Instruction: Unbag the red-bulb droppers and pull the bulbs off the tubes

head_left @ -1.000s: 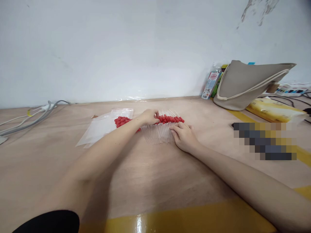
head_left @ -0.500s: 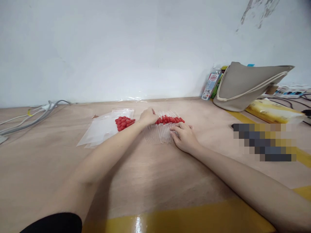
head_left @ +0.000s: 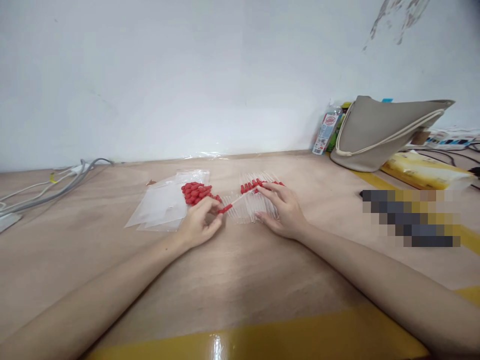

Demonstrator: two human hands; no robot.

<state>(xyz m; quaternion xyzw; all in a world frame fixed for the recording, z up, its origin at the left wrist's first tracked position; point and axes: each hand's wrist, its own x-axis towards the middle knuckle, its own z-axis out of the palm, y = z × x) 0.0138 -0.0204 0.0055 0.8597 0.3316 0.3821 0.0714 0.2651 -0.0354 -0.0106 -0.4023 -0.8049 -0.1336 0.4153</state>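
Note:
My left hand (head_left: 200,220) is closed in a pinch on the red rubber bulb (head_left: 225,208) of a dropper. Its thin clear tube (head_left: 243,196) slants up to the right, ending by my right fingertips. My right hand (head_left: 285,210) has thumb and fingers apart over a row of clear tubes (head_left: 245,207); whether a fingertip touches the dropper's end, I cannot tell. Behind this row, red bulbs (head_left: 247,187) sit on more clear tubes (head_left: 262,177), partly hidden by my right hand. A heap of loose red bulbs (head_left: 195,192) lies beyond my left hand.
Clear plastic bags (head_left: 157,207) lie left of the bulb heap. At the right stand a bottle (head_left: 325,131) and a grey bag (head_left: 375,135), near a yellow packet (head_left: 423,172) and a blurred dark object (head_left: 410,220). Cables (head_left: 67,185) run along the left.
My left hand has come from the row of bulbs back toward me and left, with a dropper in its pinch. My right hand stays over the tubes, its fingers more spread.

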